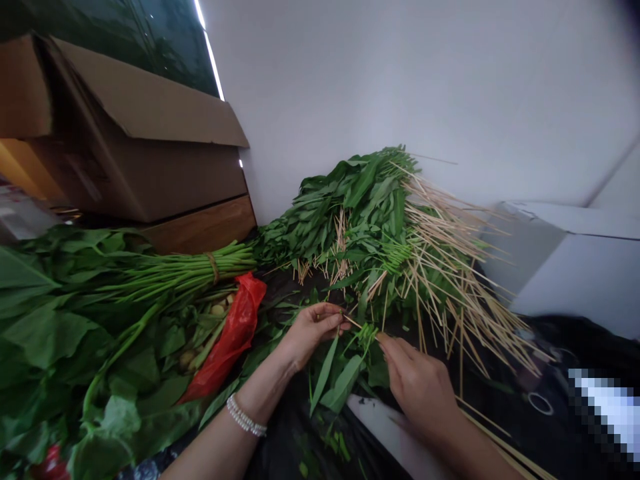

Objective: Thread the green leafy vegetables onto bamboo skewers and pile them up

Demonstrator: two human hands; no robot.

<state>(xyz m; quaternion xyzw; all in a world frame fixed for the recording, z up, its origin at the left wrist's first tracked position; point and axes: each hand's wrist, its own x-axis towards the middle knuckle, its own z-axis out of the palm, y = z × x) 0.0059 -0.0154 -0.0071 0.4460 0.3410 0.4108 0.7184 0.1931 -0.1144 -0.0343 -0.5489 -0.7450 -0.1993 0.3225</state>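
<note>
A thin wooden skewer (352, 322) runs between my two hands, with folded green stems (367, 333) threaded on it. At its left end my left hand (311, 331) is closed in a pinch, a bracelet on the wrist. My right hand (419, 379) closes its fingertips at the right side of the threaded stems. Long narrow leaves (344, 383) hang below the skewer, between the hands. Just behind lies a big pile of skewered leafy greens (350, 193), the bare skewers (450, 287) fanning out to the right.
On the left lies a tied bundle of green stems (190, 267) with broad leaves (55, 333). A red plastic bag (235, 340) is beside it. An open cardboard box (165, 167) stands at back left, a white box (585, 267) at right. Black plastic (280, 433) covers the surface.
</note>
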